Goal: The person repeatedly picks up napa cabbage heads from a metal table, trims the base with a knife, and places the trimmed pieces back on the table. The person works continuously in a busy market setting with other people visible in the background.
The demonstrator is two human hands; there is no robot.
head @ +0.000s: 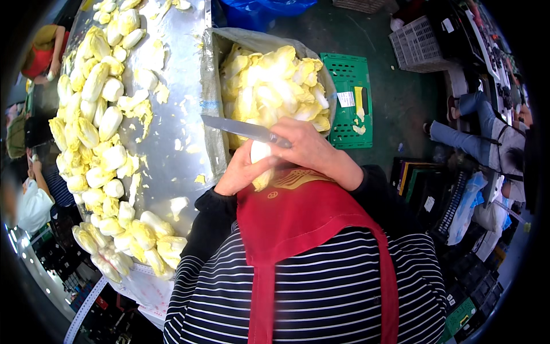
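A small napa cabbage heart (260,153) is held in my left hand (245,165), its pale end up and its yellow leaf end down by my red apron. My right hand (298,139) grips the handle of a kitchen knife (236,126). The blade points left, just above the cabbage. Beyond both hands stands a woven plastic sack (217,107), open and heaped with yellow cabbage leaves (275,86). On the metal table (172,124) to the left lie many trimmed cabbages (95,81) in a long pile.
A green plastic crate (367,103) lies right of the sack. Loose leaf scraps (144,107) litter the table. A blue plastic bag (266,13) is at the top, a grey crate (417,45) at upper right. Other people (477,129) are at the right and left edges.
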